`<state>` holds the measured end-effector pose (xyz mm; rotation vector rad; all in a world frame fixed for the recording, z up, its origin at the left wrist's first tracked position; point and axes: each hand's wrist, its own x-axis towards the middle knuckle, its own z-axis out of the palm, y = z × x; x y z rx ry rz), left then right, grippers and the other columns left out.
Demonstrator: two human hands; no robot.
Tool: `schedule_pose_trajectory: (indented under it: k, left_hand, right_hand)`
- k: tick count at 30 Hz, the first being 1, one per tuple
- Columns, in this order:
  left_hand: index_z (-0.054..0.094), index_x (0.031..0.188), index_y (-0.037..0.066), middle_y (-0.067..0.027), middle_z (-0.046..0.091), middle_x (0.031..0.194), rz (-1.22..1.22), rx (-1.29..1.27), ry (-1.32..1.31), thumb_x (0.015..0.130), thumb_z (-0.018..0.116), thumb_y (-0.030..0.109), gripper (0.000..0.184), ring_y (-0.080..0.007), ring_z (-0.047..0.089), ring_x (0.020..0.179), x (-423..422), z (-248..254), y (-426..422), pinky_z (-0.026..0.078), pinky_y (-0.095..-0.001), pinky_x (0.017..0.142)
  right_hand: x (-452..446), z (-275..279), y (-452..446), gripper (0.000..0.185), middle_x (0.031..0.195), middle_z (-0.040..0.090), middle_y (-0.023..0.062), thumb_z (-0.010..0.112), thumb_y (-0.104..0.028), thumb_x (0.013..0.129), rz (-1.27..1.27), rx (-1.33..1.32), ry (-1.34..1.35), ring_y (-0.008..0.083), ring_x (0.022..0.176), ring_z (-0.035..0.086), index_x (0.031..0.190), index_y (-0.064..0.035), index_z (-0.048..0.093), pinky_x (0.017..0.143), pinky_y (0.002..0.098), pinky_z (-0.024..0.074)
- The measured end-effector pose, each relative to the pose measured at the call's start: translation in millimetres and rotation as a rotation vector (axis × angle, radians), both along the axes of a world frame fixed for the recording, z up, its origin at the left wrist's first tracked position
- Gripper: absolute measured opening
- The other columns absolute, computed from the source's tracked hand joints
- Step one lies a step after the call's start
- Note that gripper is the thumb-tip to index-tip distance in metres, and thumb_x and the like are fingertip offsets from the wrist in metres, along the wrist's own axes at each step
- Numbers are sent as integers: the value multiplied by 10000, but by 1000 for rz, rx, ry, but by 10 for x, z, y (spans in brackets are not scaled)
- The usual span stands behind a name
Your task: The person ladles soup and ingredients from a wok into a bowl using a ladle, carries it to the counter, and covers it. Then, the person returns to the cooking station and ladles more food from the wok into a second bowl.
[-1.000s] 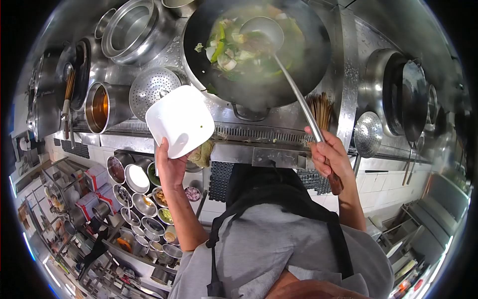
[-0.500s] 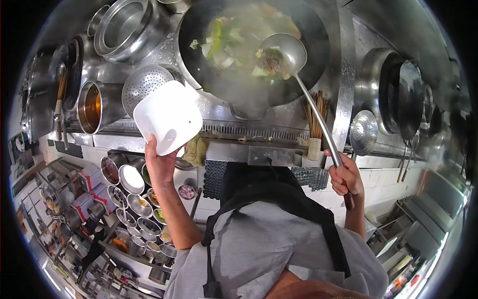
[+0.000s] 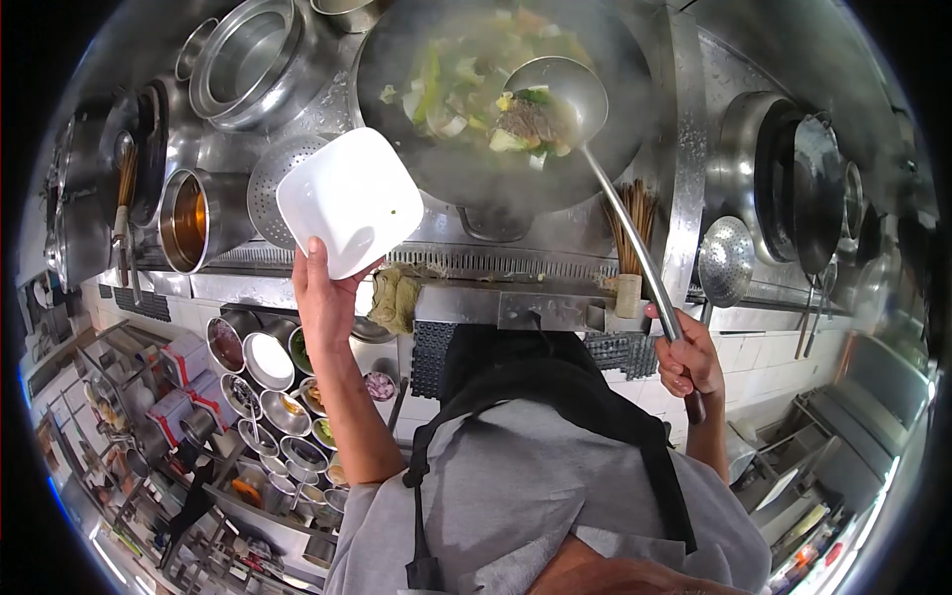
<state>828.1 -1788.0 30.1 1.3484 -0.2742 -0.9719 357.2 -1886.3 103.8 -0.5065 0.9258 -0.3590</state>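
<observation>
My left hand (image 3: 325,296) grips the lower edge of a white square bowl (image 3: 347,198), which is tilted and holds only a small green speck. In my right hand (image 3: 691,362) is the dark handle of a long metal ladle (image 3: 635,230). The ladle's head is over the black wok (image 3: 426,164), loaded with green and yellow pieces and something brown (image 3: 533,124). Steam rises from the wok, where cut vegetables (image 3: 436,84) lie in liquid. The bowl is left of the wok, over part of a perforated strainer (image 3: 268,188).
A pot of orange-brown liquid (image 3: 188,220) and large metal basins (image 3: 243,59) stand at the left. A bamboo brush (image 3: 631,238) is right of the wok, with another strainer (image 3: 726,262) beyond. A cloth (image 3: 395,300) lies near the bowl; several ingredient bowls are lower left.
The ladle has moved from the middle of the wok toward its near right, lifting food, and my right hand has shifted right and down. The bowl moved left, then back toward the wok.
</observation>
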Motion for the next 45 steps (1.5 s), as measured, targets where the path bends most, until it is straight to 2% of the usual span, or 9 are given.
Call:
schedule_pose_trajectory:
  k: [10, 13, 21, 24, 27, 30, 32, 41, 45]
  left_hand:
    - [396, 1486, -49, -232, 593, 1340, -170, 68, -171, 1115, 437, 337, 536, -366, 685, 1150, -354, 94, -665, 649, -497, 870]
    - [353, 1526, -5, -212, 600, 1356, -216, -35, 31, 1100, 471, 435, 624, -343, 694, 1144, -472, -35, -893, 652, -470, 861]
    - [378, 1491, -15, -225, 592, 1363, -203, -201, 251, 1111, 398, 467, 614, -360, 690, 1149, -681, -19, -1130, 654, -499, 883]
    - [386, 1479, -17, -227, 597, 1349, -186, -188, 233, 1110, 394, 472, 613, -367, 692, 1139, -628, -32, -1121, 657, -505, 877]
    - [386, 1471, -31, -238, 599, 1333, -148, -144, 196, 1113, 374, 479, 623, -378, 692, 1133, -566, -59, -1091, 661, -525, 853]
    - [391, 1464, -38, -245, 594, 1337, -83, -93, 137, 1112, 371, 482, 628, -381, 691, 1134, -459, 3, -986, 661, -536, 849]
    - [384, 1473, -45, -259, 581, 1359, -67, -107, 93, 1111, 375, 482, 639, -388, 682, 1154, -289, -29, -811, 658, -534, 857]
    - [375, 1482, -72, -245, 561, 1391, 122, 2, -101, 1092, 419, 528, 717, -367, 657, 1197, 186, 83, 257, 630, -515, 902]
    - [353, 1527, -4, -213, 545, 1425, 179, 16, -39, 1081, 465, 520, 697, -352, 643, 1215, 196, 21, 570, 634, -489, 898]
  right_hand:
    - [66, 361, 50, 611, 578, 450, 23, 634, -120, 937, -39, 21, -102, 39, 340, 358, 1472, 86, 421, 293, 217, 274]
    - [108, 413, 45, 634, 591, 493, 39, 645, -88, 906, 2, 37, -107, 47, 346, 377, 1478, 81, 429, 305, 218, 285]
    - [283, 328, 121, 647, 704, 564, 21, 645, -3, 874, 233, -299, 247, 48, 454, 500, 1491, 64, 462, 396, 204, 382]
    - [186, 138, 122, 641, 720, 565, 1, 668, -7, 873, 394, -731, 476, 38, 479, 502, 1482, 59, 478, 424, 208, 402]
    - [81, 9, 78, 616, 728, 567, -9, 678, -28, 885, 421, -1027, 478, 32, 489, 497, 1468, 49, 497, 429, 215, 404]
    - [210, 255, 90, 596, 713, 562, -5, 673, -62, 901, 192, -569, 345, 35, 477, 494, 1459, 48, 497, 415, 213, 389]
    - [209, 336, 27, 558, 679, 547, -3, 605, -35, 937, 86, -439, 212, 35, 442, 466, 1468, 65, 464, 396, 210, 380]
    - [184, -48, 3, 545, 705, 570, -8, 558, 27, 949, 252, -525, 600, 42, 449, 483, 1490, -18, 502, 407, 222, 411]
    - [324, -275, 40, 523, 721, 568, 1, 567, 1, 961, 236, -491, 458, 51, 433, 469, 1480, -10, 503, 390, 234, 396]
